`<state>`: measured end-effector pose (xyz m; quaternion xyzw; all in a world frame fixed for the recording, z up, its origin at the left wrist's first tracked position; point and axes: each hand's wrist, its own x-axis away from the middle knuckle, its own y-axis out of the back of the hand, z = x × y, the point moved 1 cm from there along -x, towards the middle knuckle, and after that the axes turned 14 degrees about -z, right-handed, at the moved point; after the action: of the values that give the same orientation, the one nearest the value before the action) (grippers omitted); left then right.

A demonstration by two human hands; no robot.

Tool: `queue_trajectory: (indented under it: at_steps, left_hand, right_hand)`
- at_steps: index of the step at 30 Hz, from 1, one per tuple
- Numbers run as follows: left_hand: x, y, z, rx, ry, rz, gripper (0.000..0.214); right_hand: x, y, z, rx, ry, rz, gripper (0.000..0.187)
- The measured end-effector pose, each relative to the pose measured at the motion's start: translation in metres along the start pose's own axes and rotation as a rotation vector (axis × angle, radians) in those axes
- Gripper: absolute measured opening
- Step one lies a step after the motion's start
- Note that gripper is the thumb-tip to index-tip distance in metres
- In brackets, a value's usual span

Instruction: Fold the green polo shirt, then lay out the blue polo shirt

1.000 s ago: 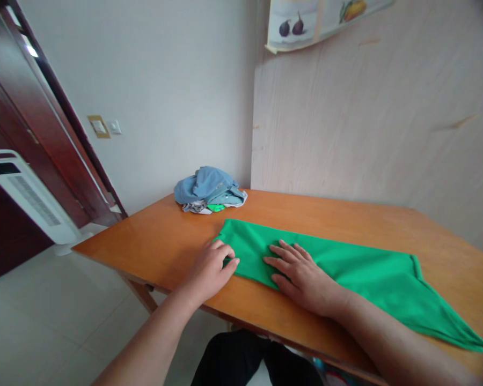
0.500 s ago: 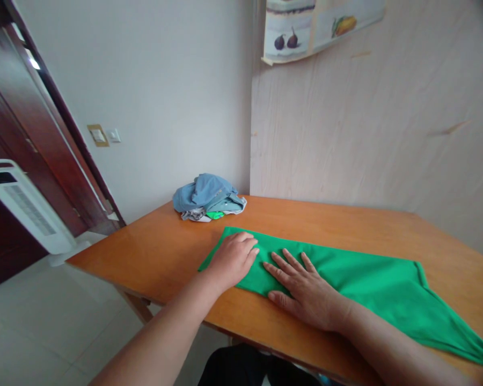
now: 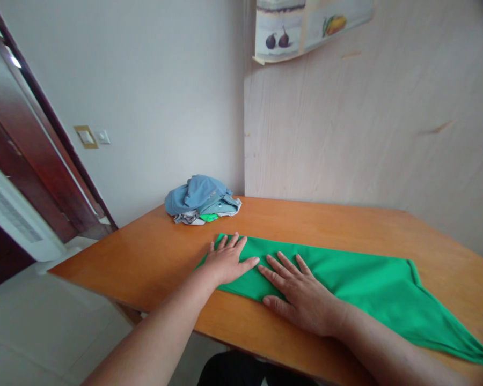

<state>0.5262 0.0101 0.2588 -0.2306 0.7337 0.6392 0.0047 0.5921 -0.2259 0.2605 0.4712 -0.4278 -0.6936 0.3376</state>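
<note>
A green garment [image 3: 366,279] lies folded into a long strip on the wooden table, tapering to a point at the right. Its exact kind cannot be told. My left hand [image 3: 227,262] rests flat with spread fingers near the strip's left end. Just right of it, my right hand [image 3: 298,292] is also spread out, palm down, on the cloth. Neither hand grips the fabric. Small wrinkles run through the cloth beyond my right hand.
A crumpled pile of clothes [image 3: 201,198], mostly blue with grey and bright green bits, sits at the table's back left. The wooden table [image 3: 145,257] meets the wall behind. A white upright appliance [image 3: 18,214] stands on the floor by the dark red door [image 3: 32,139].
My left hand has gone from curled fingers to lying flat and spread on the cloth. My right hand stays in place. The view has shifted slightly to the right.
</note>
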Motion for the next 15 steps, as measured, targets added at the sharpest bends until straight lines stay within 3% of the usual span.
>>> queue_trajectory:
  at_steps: [6, 9, 11, 15]
  left_hand:
    - [-0.003, 0.001, -0.001, -0.055, 0.034, -0.093, 0.075]
    - [-0.006, 0.005, -0.017, 0.027, -0.196, -0.186, 0.054]
    - [-0.009, 0.004, -0.028, 0.111, -0.356, -0.155, 0.048]
    - [-0.015, -0.006, -0.036, 0.142, -0.383, -0.044, 0.049]
  right_hand:
    - [0.0, 0.001, 0.002, -0.007, -0.009, -0.015, 0.07]
    - [-0.001, 0.003, 0.003, -0.015, -0.028, 0.013, 0.071]
    - [-0.002, 0.004, 0.004, -0.012, -0.034, 0.024, 0.072]
    - [-0.002, 0.005, 0.004, -0.024, -0.044, 0.038, 0.074]
